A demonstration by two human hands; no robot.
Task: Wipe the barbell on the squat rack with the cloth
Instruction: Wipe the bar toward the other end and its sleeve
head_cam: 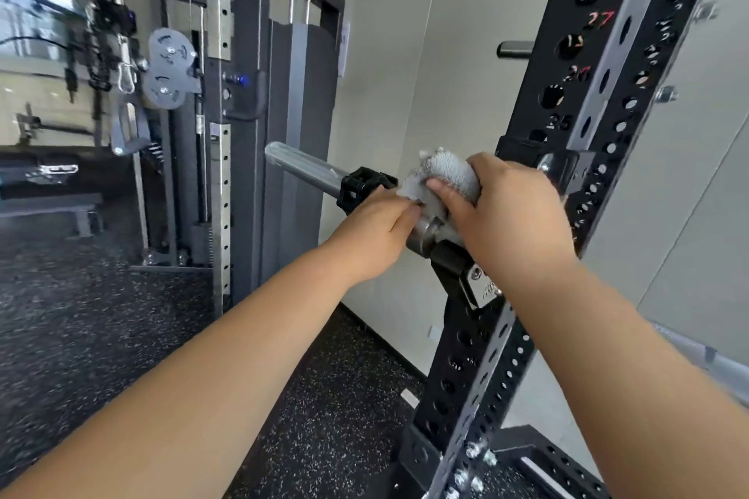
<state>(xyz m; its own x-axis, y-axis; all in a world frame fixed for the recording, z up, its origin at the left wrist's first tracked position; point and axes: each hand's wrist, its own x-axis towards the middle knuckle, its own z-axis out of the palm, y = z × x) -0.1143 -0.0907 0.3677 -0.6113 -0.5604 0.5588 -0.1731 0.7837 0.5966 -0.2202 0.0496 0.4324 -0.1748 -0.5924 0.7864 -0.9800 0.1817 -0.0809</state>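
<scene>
Both our forearms reach forward from the bottom of the view to the barbell point(300, 167), which lies on the squat rack point(600, 101) in its hook point(466, 275). Its bare steel sleeve runs out to the left past a black collar point(360, 187). Our right hand point(506, 211) curls over the grey cloth point(448, 173), wrapping it round the bar just beside the upright. Our left hand point(373, 233) has its fingers curled at the cloth's near edge, seemingly pinching it against the steel between collar and hook. We judge the bar heavy, rigid and smooth: the hook should bear it while we rub, though it may roll under the hand. The cloth is soft and light and bunches easily, so we hold it best by closing the whole palm round the bar.
</scene>
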